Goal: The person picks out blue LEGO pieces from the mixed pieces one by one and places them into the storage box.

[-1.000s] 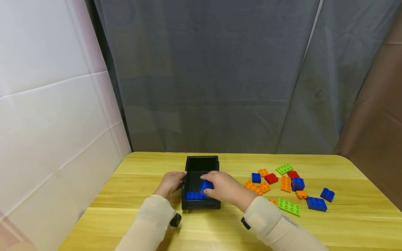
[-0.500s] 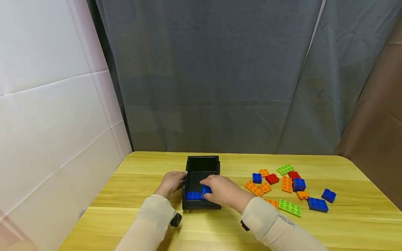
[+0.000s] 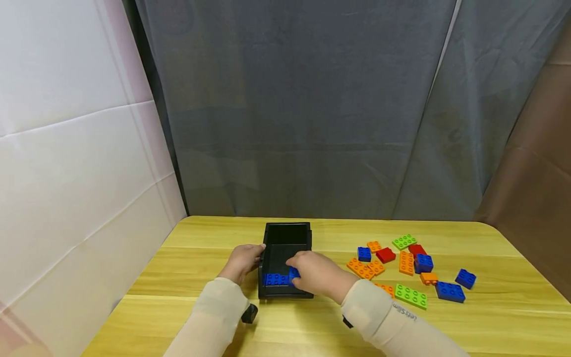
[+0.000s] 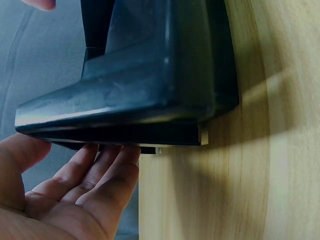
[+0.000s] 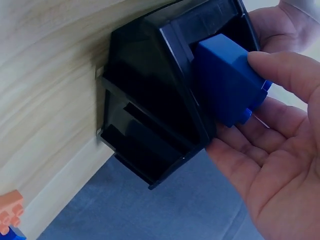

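A black plastic storage bin (image 3: 285,293) stands in the middle of the table's near part. My left hand (image 3: 241,262) holds its left side; in the left wrist view the fingertips (image 4: 131,152) rest under the side lip. Low in the bin, at the near end, lies blue building brick work with studs up (image 3: 274,279). My right hand (image 3: 318,272) reaches over the right wall and pinches a blue building brick (image 5: 222,80) between thumb and fingers. That brick is at the near right corner, beside the blue one, partly hidden by the hand in the head view.
Right of the bin, loose bricks lie scattered: green (image 3: 411,296), orange (image 3: 406,262), red (image 3: 385,255) and blue (image 3: 450,291) ones. A grey curtain (image 3: 294,124) hangs behind the table (image 3: 214,233). A white cloth (image 3: 80,163) stands at the left.
My right hand has lowered the blue brick from above the bin toward its near right corner, beside the blue studs there. The left hand stays on the bin.
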### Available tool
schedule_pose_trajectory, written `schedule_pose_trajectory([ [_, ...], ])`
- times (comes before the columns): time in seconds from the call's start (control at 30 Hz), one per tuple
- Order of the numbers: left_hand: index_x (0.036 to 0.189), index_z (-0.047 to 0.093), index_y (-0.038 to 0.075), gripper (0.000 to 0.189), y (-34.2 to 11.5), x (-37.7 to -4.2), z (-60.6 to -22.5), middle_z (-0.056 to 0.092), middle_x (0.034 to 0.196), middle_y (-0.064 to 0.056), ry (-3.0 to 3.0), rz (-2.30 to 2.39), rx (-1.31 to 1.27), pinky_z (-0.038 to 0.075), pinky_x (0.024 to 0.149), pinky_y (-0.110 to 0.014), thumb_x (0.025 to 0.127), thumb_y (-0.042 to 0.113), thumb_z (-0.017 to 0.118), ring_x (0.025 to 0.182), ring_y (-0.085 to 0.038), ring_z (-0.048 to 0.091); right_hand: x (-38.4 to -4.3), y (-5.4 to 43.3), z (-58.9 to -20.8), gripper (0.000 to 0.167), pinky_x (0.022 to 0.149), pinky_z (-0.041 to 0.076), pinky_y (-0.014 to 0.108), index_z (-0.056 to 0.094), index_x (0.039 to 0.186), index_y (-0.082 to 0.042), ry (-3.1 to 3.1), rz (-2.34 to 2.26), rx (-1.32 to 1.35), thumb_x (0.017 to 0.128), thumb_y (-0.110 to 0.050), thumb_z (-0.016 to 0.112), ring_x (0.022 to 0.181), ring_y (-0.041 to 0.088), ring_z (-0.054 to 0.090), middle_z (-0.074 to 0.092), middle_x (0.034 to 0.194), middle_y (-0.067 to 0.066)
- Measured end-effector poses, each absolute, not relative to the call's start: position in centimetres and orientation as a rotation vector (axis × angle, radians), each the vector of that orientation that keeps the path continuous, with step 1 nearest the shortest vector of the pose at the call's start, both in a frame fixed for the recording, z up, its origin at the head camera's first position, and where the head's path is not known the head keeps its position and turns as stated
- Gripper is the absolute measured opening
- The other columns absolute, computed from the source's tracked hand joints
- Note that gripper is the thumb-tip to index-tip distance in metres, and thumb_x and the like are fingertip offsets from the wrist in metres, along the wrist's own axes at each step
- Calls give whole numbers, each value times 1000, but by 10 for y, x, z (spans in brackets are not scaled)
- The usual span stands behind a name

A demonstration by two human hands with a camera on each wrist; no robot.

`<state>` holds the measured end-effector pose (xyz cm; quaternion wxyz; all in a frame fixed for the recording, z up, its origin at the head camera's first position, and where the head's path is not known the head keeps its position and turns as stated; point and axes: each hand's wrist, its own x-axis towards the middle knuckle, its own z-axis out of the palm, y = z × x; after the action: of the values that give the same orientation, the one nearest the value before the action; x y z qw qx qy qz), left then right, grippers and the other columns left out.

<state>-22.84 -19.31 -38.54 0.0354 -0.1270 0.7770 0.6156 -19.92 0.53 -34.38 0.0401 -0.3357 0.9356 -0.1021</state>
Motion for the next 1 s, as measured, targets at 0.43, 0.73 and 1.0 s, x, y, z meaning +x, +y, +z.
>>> schedule_pose_trajectory([
  [0.43, 122, 58, -13, 41, -194, -227, -387, 62, 120, -26, 2395, 1903, -369, 43, 102, -50, 101, 21, 49, 114, -40, 57, -206, 0, -341, 39, 97, 50, 34, 65, 124, -7, 2873, -202, -1081, 87, -18, 69, 113, 22, 61, 64, 125, 8],
  [0.73, 121, 58, -13, 40, -193, -227, -387, 62, 119, -26, 2400, 1898, -372, 43, 102, -50, 101, 21, 49, 113, -39, 58, -209, -2, -342, 36, 94, 51, 34, 68, 120, -7, 2872, -146, -1080, 84, -14, 72, 110, 22, 62, 65, 120, 8],
  [1.0, 122, 58, -12, 41, -194, -227, -387, 62, 120, -25, 2393, 1899, -380, 43, 103, -50, 102, 22, 49, 114, -40, 57, -210, -5, -344, 31, 91, 53, 32, 70, 116, -8, 2869, -83, -1087, 85, -12, 71, 105, 20, 63, 68, 113, 6],
])
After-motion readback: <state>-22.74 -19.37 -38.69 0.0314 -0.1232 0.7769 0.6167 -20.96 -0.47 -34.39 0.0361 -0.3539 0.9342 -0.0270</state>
